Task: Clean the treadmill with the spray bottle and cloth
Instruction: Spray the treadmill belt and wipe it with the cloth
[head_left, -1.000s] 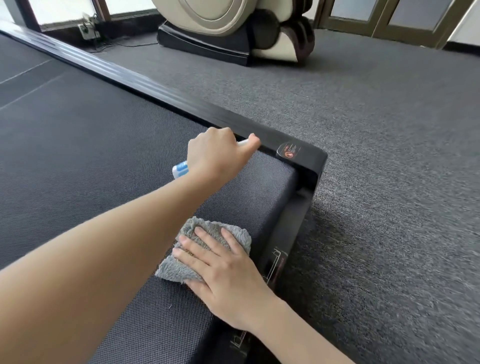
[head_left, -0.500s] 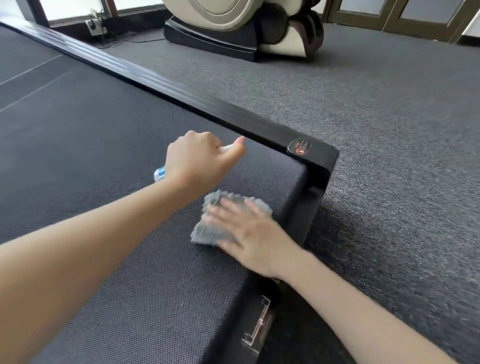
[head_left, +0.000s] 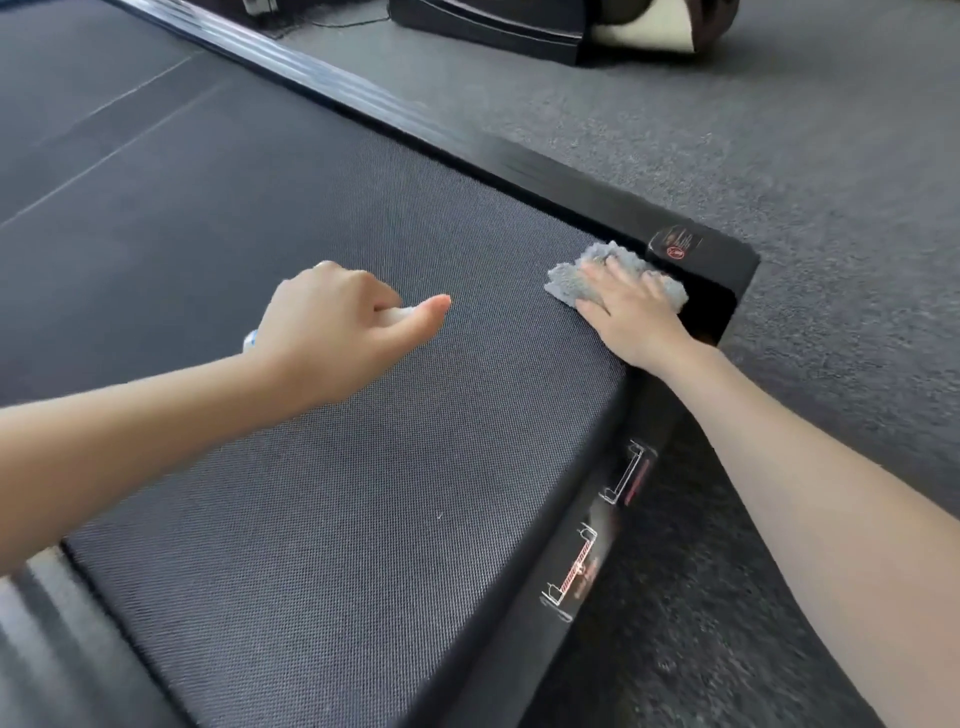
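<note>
The grey cloth (head_left: 569, 283) lies flat on the treadmill belt (head_left: 363, 467) at its far-right corner, touching the black side rail (head_left: 571, 182). The right hand (head_left: 631, 319) presses it with fingers straight. The belt's long axis runs away to the far left, so the rest to wipe probably lies that way. The left hand (head_left: 332, 332), well apart to the left, grips the spray bottle (head_left: 399, 314). The fist hides nearly all of the bottle, so its nozzle direction cannot be told.

Grey fluffy cloth (head_left: 582, 278), dark grey woven-textured treadmill belt (head_left: 337, 493), glossy black frame (head_left: 582, 195), speckled grey carpet (head_left: 779, 130)
</note>
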